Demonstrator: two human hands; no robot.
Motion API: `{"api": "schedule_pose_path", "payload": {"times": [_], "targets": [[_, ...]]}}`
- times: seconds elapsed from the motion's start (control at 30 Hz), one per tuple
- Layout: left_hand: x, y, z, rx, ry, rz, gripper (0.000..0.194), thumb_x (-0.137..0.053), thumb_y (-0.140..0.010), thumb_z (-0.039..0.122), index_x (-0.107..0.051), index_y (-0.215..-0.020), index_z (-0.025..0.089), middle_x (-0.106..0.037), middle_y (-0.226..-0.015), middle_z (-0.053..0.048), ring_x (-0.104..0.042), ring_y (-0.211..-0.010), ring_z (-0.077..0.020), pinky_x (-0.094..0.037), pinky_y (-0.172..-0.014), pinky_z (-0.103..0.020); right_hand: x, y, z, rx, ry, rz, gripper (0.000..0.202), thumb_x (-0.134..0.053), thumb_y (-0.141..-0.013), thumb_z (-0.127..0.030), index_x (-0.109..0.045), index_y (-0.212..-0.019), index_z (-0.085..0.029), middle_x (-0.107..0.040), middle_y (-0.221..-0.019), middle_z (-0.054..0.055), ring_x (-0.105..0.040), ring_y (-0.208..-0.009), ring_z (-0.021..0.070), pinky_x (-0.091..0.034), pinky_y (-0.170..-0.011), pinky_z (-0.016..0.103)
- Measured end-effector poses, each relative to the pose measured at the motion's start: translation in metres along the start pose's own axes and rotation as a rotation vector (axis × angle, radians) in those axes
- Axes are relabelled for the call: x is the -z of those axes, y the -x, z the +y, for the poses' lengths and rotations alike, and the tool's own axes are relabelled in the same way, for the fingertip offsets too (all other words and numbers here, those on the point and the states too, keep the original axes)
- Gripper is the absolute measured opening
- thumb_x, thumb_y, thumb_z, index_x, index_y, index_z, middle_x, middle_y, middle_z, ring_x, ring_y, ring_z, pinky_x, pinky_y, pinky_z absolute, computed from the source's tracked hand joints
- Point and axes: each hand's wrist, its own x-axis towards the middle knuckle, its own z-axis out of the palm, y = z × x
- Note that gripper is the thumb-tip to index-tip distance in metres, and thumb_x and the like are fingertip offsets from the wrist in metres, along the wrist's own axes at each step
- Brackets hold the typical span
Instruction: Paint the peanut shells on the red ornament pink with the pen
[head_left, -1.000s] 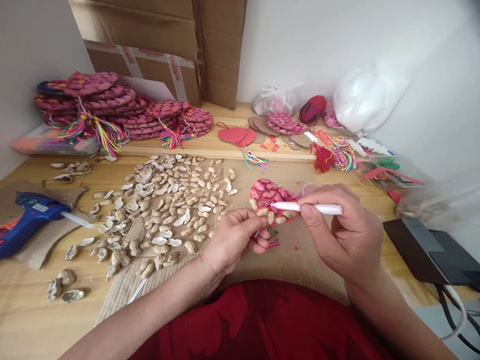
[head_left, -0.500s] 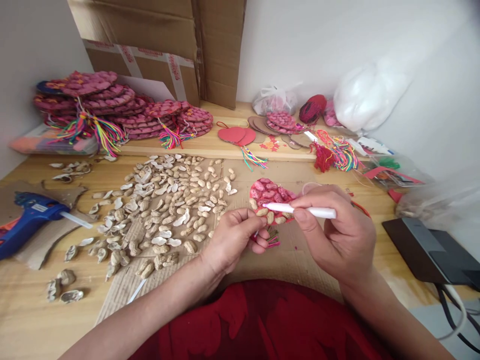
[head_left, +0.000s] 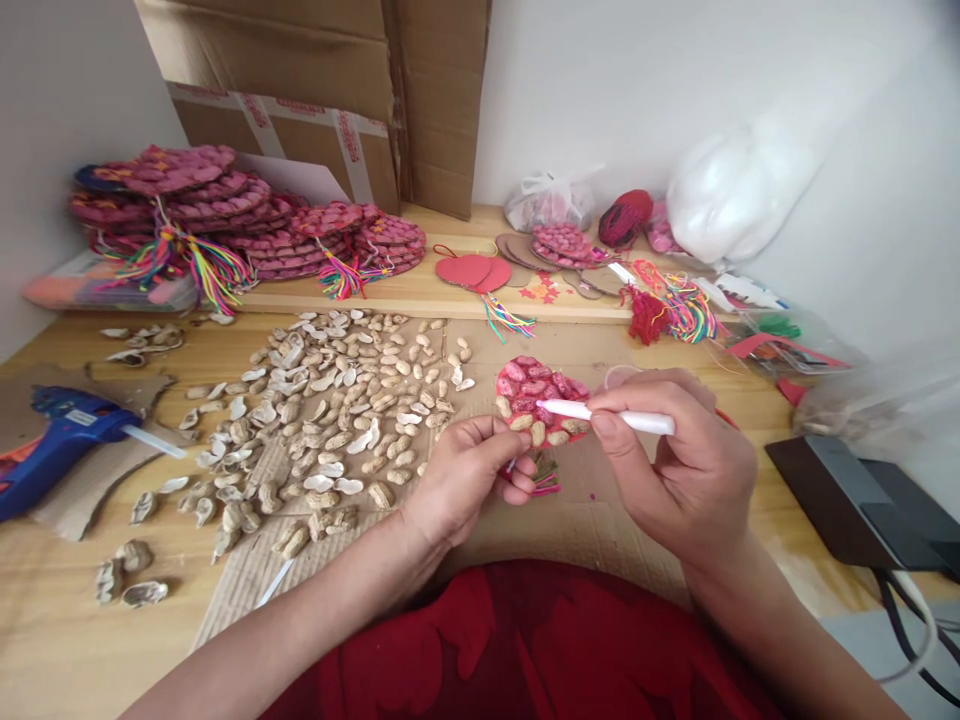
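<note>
My left hand (head_left: 480,470) pinches the lower left edge of a red disc covered with peanut shells (head_left: 534,378). The shells on its upper part are pink, while several along the lower edge are plain tan. In my right hand (head_left: 675,465) is a white marker (head_left: 637,418), held like a pen, its pink tip at the middle of the disc. A tassel (head_left: 546,478) hangs below the disc, partly hidden by my left fingers.
Loose peanut shells (head_left: 330,400) spread over cardboard on the left, with a blue glue gun (head_left: 67,440) beyond them. Stacked pink discs (head_left: 247,215) and red heart shapes (head_left: 474,270) lie on the back shelf. A black device (head_left: 855,500) sits at right.
The marker tip has shifted slightly to the right and up over the disc, along with my right hand. The disc has tilted a little; my left hand keeps its hold.
</note>
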Motion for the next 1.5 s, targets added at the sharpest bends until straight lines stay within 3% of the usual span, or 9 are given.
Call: {"api": "schedule_pose_path", "payload": {"times": [0.43, 0.83, 0.93, 1.07, 1.13, 1.23, 1.37, 1.5], "targets": [[-0.001, 0.000, 0.000, -0.035, -0.080, 0.017, 0.023, -0.076, -0.076, 0.029, -0.060, -0.066, 0.015, -0.066, -0.057, -0.001, -0.057, -0.041, -0.0083, -0.048, -0.044, -0.019, 0.004, -0.004, 0.002, 0.025, -0.034, -0.113, 0.011, -0.067, -0.087, -0.021, -0.067, -0.097, -0.026, -0.069, -0.087, 0.002, -0.063, -0.088, 0.0207, -0.048, -0.083, 0.040], [-0.001, 0.000, 0.001, -0.016, -0.065, 0.020, 0.017, -0.074, -0.078, 0.025, -0.063, -0.070, 0.013, -0.067, -0.058, -0.001, -0.058, -0.042, -0.0080, -0.049, -0.045, -0.018, 0.007, -0.005, 0.007, 0.011, -0.048, -0.122, 0.009, -0.066, -0.088, -0.021, -0.068, -0.096, -0.025, -0.071, -0.087, 0.002, -0.065, -0.088, 0.0205, -0.050, -0.086, 0.041], [0.000, -0.002, -0.001, -0.006, -0.018, 0.019, 0.017, -0.074, -0.078, 0.024, -0.064, -0.071, 0.013, -0.067, -0.058, -0.002, -0.058, -0.043, -0.0085, -0.050, -0.044, -0.018, 0.007, -0.006, 0.005, -0.001, -0.047, -0.079, 0.009, -0.066, -0.088, -0.022, -0.068, -0.095, -0.025, -0.072, -0.087, 0.002, -0.066, -0.089, 0.0208, -0.051, -0.085, 0.041], [0.003, -0.005, -0.003, -0.004, 0.057, 0.014, 0.020, -0.077, -0.077, 0.025, -0.065, -0.069, 0.012, -0.069, -0.061, -0.003, -0.061, -0.046, -0.0091, -0.050, -0.044, -0.017, 0.019, -0.007, 0.009, -0.045, -0.028, 0.139, 0.007, -0.067, -0.088, -0.021, -0.069, -0.093, -0.025, -0.071, -0.084, 0.001, -0.066, -0.081, 0.0182, -0.051, -0.078, 0.037], [0.004, -0.006, -0.003, 0.003, 0.082, 0.015, 0.022, -0.080, -0.076, 0.026, -0.065, -0.069, 0.011, -0.070, -0.063, -0.004, -0.062, -0.049, -0.0092, -0.051, -0.045, -0.017, 0.030, -0.007, 0.019, -0.098, 0.018, 0.233, 0.005, -0.067, -0.088, -0.024, -0.069, -0.092, -0.025, -0.071, -0.083, 0.002, -0.065, -0.076, 0.0180, -0.050, -0.071, 0.036], [0.005, -0.007, -0.003, 0.018, 0.092, 0.012, 0.025, -0.084, -0.073, 0.027, -0.067, -0.069, 0.010, -0.070, -0.064, -0.005, -0.062, -0.051, -0.0095, -0.053, -0.046, -0.017, 0.046, -0.005, 0.041, -0.209, 0.127, 0.267, 0.008, -0.070, -0.086, -0.030, -0.069, -0.092, -0.026, -0.072, -0.086, 0.004, -0.066, -0.079, 0.0213, -0.049, -0.072, 0.039], [0.006, -0.008, -0.005, 0.024, 0.090, 0.010, 0.028, -0.089, -0.069, 0.029, -0.068, -0.070, 0.010, -0.071, -0.065, -0.005, -0.063, -0.052, -0.0092, -0.054, -0.047, -0.016, 0.051, -0.002, 0.065, -0.278, 0.326, 0.051, 0.013, -0.065, -0.089, -0.039, -0.069, -0.089, -0.027, -0.074, -0.087, 0.004, -0.067, -0.082, 0.0215, -0.048, -0.076, 0.039], [0.008, -0.009, -0.007, 0.023, 0.090, 0.014, 0.032, -0.091, -0.066, 0.031, -0.069, -0.071, 0.010, -0.072, -0.066, -0.005, -0.063, -0.053, -0.0092, -0.054, -0.048, -0.016, 0.040, -0.002, 0.073, -0.297, 0.352, -0.049, 0.016, -0.067, -0.087, -0.041, -0.071, -0.083, -0.026, -0.075, -0.079, 0.001, -0.066, -0.077, 0.0205, -0.047, -0.077, 0.038]]}}
